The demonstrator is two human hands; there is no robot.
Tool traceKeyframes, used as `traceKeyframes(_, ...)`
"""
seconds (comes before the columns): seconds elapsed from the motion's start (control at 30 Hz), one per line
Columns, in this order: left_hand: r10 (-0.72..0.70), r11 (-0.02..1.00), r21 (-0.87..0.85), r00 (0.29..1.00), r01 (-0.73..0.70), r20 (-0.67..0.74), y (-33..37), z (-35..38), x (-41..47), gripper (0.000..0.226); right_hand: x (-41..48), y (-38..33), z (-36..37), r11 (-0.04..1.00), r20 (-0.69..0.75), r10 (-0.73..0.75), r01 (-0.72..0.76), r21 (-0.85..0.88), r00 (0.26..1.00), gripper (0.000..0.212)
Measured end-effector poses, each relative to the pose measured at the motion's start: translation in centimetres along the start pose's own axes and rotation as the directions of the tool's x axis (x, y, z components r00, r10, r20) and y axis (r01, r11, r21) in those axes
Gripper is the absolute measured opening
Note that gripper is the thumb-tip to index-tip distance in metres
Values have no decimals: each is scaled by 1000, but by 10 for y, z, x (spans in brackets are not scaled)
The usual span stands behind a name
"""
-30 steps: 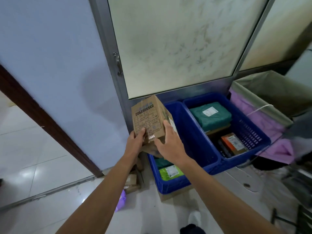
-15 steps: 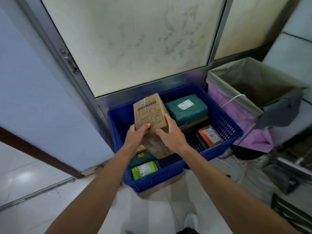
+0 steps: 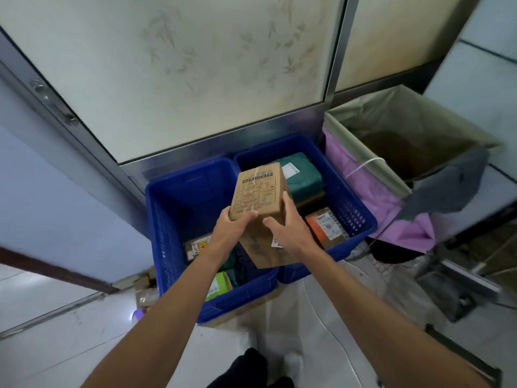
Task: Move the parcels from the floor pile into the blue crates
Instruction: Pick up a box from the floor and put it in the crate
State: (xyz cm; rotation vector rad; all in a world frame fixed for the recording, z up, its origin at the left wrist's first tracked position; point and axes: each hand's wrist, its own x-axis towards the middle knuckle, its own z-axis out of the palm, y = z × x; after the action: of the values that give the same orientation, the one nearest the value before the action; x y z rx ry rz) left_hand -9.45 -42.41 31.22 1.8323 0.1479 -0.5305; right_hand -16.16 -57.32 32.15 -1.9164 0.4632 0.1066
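Presently you are holding the cardboard box (image 3: pixel 256 196) in both hands above the wall that the two blue crates share, so the parcel is hanging in the air, not yet in either one. Your left hand (image 3: pixel 232 229) is gripping its near left corner, fingers curling over the printed top face. Your right hand (image 3: pixel 288 229) is clasping the right side, fingers spreading along it and thumb pressing the near face. The box is lying between your palms, its long axis running away from you and tilting, far end rising toward the glass door (image 3: pixel 195 65), near end dipping toward your wrists. Both hands are sitting equally close to it.

The left crate (image 3: pixel 167 233) is showing bare floor across its far half, while a brown labelled parcel (image 3: pixel 197 246) and a lime-green parcel (image 3: pixel 219 285) are lying toward its near edge. The right crate (image 3: pixel 352 208) is looking fuller: a teal wrapped parcel (image 3: pixel 303 179) is filling its far end and an orange parcel (image 3: pixel 326 226) is resting near its right wall.

By this reading, a short swing left and down would be putting the box into the open far half of the left crate, though which crate you are aiming for cannot be told. A few small cartons (image 3: pixel 144 288) are waiting on the floor beside the left crate's near left corner.
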Motion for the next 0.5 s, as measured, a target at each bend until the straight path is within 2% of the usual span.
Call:
traceKeyframes(0.17, -9, 1000, 16, 999, 8, 51, 9, 25, 32, 86, 30, 7, -18, 999, -67, -29, 27, -36, 997, 81)
traceKeyframes(0.3, -67, 984, 168, 996, 56, 56, 20, 45, 58, 98, 54, 9, -27, 999, -93, 1, -4, -32, 996, 82)
traceKeyframes(0.43, -76, 983, 174, 994, 62, 76, 25, 57, 89, 119, 81, 13, -39, 1000, -102, 30, -29, 10, 994, 81)
traceKeyframes(0.5, -56, 987, 154, 996, 44, 74, 24, 62, 103, 113, 92, 15, -41, 999, -99, 44, -42, 27, 994, 82)
